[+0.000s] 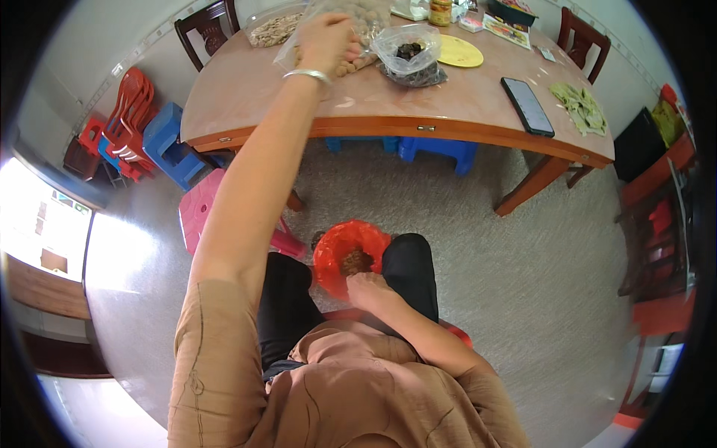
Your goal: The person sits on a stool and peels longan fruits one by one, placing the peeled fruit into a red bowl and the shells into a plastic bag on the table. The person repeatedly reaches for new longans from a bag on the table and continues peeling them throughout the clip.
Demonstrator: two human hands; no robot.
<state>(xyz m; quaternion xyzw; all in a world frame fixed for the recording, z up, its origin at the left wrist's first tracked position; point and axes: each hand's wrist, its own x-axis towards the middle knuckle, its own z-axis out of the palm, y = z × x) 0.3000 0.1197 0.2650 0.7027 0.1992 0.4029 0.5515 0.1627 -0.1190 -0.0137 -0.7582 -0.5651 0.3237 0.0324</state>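
Note:
My left hand (329, 43), with a bracelet at the wrist, reaches over the table to a clear plastic bag (367, 17) of round brown, longan-like fruits (347, 68). Its fingers are curled; whether they hold anything is unclear. Low between my knees, my right hand (367, 288) is at the near rim of a bin lined with a red plastic bag (330, 269). Brown bits (355, 261) lie inside it. The right fingers are bent and partly hidden. Beside the fruits stands an open clear bag (406, 42) with dark pieces. A clear container (274, 29) holds pale brown pieces.
On the wooden table (465, 101) lie a yellow disc (460, 51), a smartphone (527, 106), a green cloth (580, 107) and a jar (440, 12). A pink stool (201, 207) is at my left. Blue stools (437, 152) stand under the table.

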